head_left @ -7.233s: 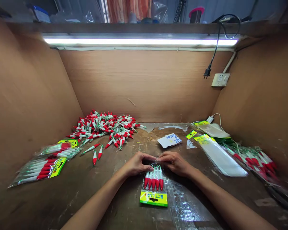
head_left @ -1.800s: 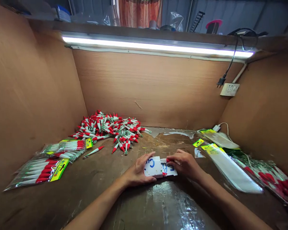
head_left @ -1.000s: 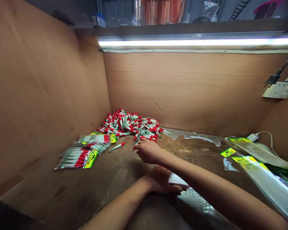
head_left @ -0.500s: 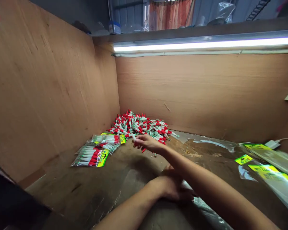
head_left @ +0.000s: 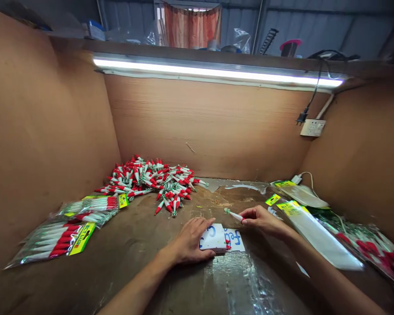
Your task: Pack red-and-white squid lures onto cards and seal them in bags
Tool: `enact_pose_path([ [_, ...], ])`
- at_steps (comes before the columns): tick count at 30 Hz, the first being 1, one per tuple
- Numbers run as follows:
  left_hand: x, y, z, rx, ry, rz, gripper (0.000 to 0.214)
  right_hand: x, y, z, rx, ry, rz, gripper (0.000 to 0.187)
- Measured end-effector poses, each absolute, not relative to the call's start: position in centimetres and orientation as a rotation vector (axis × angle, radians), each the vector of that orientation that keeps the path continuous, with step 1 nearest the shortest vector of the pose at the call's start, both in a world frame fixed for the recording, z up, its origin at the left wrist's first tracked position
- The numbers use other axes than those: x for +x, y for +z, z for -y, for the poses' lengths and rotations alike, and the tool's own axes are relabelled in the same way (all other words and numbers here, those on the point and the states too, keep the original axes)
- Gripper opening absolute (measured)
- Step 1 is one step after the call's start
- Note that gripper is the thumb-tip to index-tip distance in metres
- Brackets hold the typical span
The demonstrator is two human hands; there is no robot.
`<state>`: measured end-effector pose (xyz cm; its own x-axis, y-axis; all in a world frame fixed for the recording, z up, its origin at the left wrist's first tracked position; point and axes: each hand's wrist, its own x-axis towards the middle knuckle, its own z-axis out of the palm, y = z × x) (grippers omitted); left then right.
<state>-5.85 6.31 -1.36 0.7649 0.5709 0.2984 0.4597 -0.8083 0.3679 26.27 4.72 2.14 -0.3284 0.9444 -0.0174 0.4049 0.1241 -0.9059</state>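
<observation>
Pinched in my right hand by its red end is a red-and-white fishing lure, its green hooked end pointing left. My left hand grips the left side of a small white cardboard holder with blue lettering, thumb along its front edge. A bit of red shows at the holder's right side, next to a lettered white flap. Behind my hands, a heap of loose lures in the same colours lies against the back left corner.
Filled lure packs with yellow-green headers lie at the left. On the right are clear header bags and another bag of lures. A plug hangs by a socket. Plywood walls enclose three sides.
My view has swung right. My right hand has come from the heap to the right of the holder with a lure. My left hand, earlier partly behind my right arm, now shows on the holder.
</observation>
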Motion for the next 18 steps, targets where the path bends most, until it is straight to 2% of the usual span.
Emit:
enact_pose_path([
  [9, -5.3, -1.2, -6.6, 2.678, 0.558, -0.827, 0.093, 22.3, -0.9, -3.8, -1.458, 0.415, 2.137, 0.014],
  [13, -5.0, -1.4, -6.6, 2.688, 0.567, -0.792, 0.094, 20.3, -1.2, -3.7, -1.405, 0.311, 2.200, 0.012],
  [18, -5.0, -2.0, -6.4, 2.673, 0.610, -0.777, 0.100, 21.2, -0.7, -3.6, -1.167, 0.352, 2.440, 0.021],
])
